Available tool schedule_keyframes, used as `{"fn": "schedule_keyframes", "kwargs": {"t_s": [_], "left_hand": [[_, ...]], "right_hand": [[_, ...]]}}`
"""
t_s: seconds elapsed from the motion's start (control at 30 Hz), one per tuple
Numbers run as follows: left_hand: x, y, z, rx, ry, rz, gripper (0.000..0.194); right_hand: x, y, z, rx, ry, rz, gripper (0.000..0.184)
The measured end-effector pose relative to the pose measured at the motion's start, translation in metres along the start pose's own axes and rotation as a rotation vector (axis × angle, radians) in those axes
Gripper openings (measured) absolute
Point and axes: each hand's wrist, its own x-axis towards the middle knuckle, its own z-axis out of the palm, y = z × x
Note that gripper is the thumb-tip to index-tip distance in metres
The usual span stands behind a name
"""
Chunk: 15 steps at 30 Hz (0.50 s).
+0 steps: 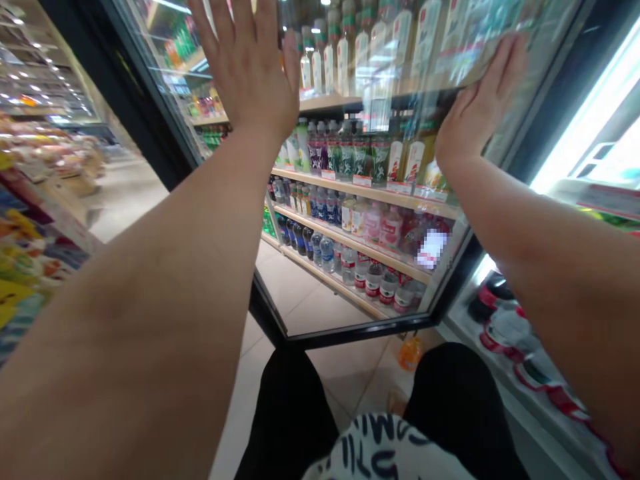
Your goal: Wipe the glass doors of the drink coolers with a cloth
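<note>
A swung-out glass door (320, 307) with a black frame stands in front of me, reaching down to about knee level in view. My left hand (250, 73) lies open at the top left of the pane, fingers spread and pointing up; its fingertips run out of view. Nearer the right side of the pane is my right hand (480, 107), with its fingers stretched upward and its palm toward the glass. I make out nothing held in either hand. Shelved bottles (345, 153) show in the glass, along with bright reflections.
To the right, a lit cooler shelf (460, 347) holds bottles with red labels (505, 333). An orange item (410, 353) is low down by my legs (460, 400). On the left are packaged goods (35, 247) and a tiled aisle (120, 187).
</note>
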Motion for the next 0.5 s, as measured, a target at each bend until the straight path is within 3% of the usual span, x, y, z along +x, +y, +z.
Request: {"fn": "schedule_keyframes", "kwargs": {"t_s": [0.13,0.33,0.4,0.5], "left_hand": [[-0.003,-0.006,0.003,0.146,0.042,0.079,0.054],[-0.001,-0.001,0.001,0.247,-0.002,0.062,0.053],[-0.001,-0.001,0.001,0.25,0.003,0.047,0.052],[-0.002,-0.002,0.002,0.256,0.011,0.06,0.05]], "right_hand": [[0.0,-0.034,-0.008,-0.049,-0.022,0.06,0.072],[-0.037,-0.047,-0.026,0.038,0.056,-0.311,0.056],[-0.033,-0.052,-0.023,0.021,0.086,-0.295,0.056],[-0.024,-0.068,-0.018,0.02,0.121,-0.135,0.056]]}}
